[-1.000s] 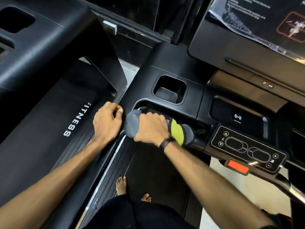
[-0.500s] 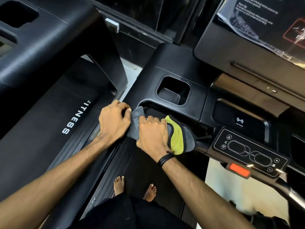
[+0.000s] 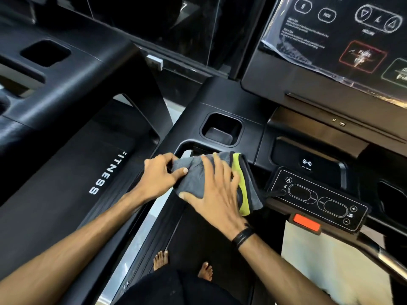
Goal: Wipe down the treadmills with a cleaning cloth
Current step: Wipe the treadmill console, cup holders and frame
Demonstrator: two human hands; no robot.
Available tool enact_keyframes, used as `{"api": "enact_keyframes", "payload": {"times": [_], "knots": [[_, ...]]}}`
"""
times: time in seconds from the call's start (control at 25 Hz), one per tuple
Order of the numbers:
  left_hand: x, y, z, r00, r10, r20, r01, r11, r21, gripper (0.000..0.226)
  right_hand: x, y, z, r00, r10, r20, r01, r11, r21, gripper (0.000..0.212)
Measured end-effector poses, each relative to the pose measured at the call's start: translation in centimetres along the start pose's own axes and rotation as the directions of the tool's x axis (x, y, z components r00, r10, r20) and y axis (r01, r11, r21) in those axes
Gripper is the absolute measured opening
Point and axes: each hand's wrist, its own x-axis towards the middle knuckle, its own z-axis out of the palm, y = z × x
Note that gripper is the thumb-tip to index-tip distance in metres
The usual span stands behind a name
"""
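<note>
A grey and lime-green cleaning cloth (image 3: 246,183) lies on the left handlebar area of the black treadmill console (image 3: 220,102), just below a square cup holder (image 3: 221,129). My right hand (image 3: 214,188) rests flat on top of the cloth with fingers spread. My left hand (image 3: 159,176) pinches the cloth's grey left corner between thumb and fingers. Most of the handlebar under the cloth is hidden.
A button panel (image 3: 317,199) with an orange-red stop tab (image 3: 306,222) sits right of the cloth. The display screen (image 3: 343,40), covered in plastic film, stands at the top right. A second treadmill (image 3: 66,89) is on the left. My bare feet (image 3: 161,259) stand on the belt.
My right hand has gone from a fist gripping the cloth to a flat, spread palm on it. My left hand has moved from the rail onto the cloth's left corner. The cloth is spread wider.
</note>
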Motion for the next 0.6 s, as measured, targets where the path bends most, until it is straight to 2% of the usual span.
{"api": "enact_keyframes", "payload": {"times": [0.04,0.12,0.2,0.24,0.32,0.36,0.4,0.44,0.52,0.56,0.6], "knots": [[-0.3,0.8,-0.2,1.0,0.016,0.025,-0.012,0.993,-0.117,0.018,0.6,0.8,-1.0,1.0,0.022,0.009,-0.023,1.0,0.019,0.112],[-0.6,2.5,-1.0,0.99,0.119,0.076,-0.093,0.955,-0.283,0.016,2.1,2.9,-3.5,0.997,-0.006,0.075,0.01,0.998,-0.055,0.121],[-0.9,4.4,-2.1,0.953,0.26,0.156,-0.192,0.917,-0.35,0.013,3.3,4.7,-6.3,0.977,-0.064,0.204,0.092,0.987,-0.131,0.12],[-1.1,5.4,-2.6,0.928,0.314,0.199,-0.23,0.906,-0.356,0.012,3.6,5.3,-7.6,0.965,-0.082,0.248,0.116,0.985,-0.125,0.11],[-1.5,7.0,-3.3,0.892,0.372,0.257,-0.264,0.89,-0.372,0.012,3.7,6.2,-10.0,0.967,-0.092,0.239,0.111,0.991,-0.07,0.073],[-1.7,7.6,-3.7,0.881,0.378,0.283,-0.254,0.884,-0.393,0.013,3.6,6.5,-10.9,0.962,-0.08,0.26,0.084,0.996,-0.005,0.064],[-1.8,8.0,-4.1,0.869,0.378,0.318,-0.225,0.876,-0.426,0.011,3.4,6.8,-11.7,0.934,-0.078,0.348,0.045,0.994,0.103,0.058],[-1.8,8.2,-4.5,0.85,0.374,0.371,-0.181,0.869,-0.461,0.007,3.1,7.0,-12.4,0.873,-0.117,0.474,-0.005,0.969,0.247,0.052],[-1.4,7.8,-5.1,0.82,0.357,0.448,-0.109,0.865,-0.489,0.005,2.9,7.3,-13.4,0.692,-0.284,0.664,-0.155,0.84,0.521,0.032],[-0.9,7.3,-5.2,0.832,0.322,0.453,-0.089,0.881,-0.464,0.005,3.2,7.5,-13.4,0.634,-0.343,0.693,-0.233,0.77,0.594,0.028],[-0.1,6.7,-5.0,0.867,0.264,0.423,-0.083,0.913,-0.399,0.008,3.9,7.7,-12.9,0.638,-0.341,0.69,-0.257,0.751,0.609,0.029]]}}
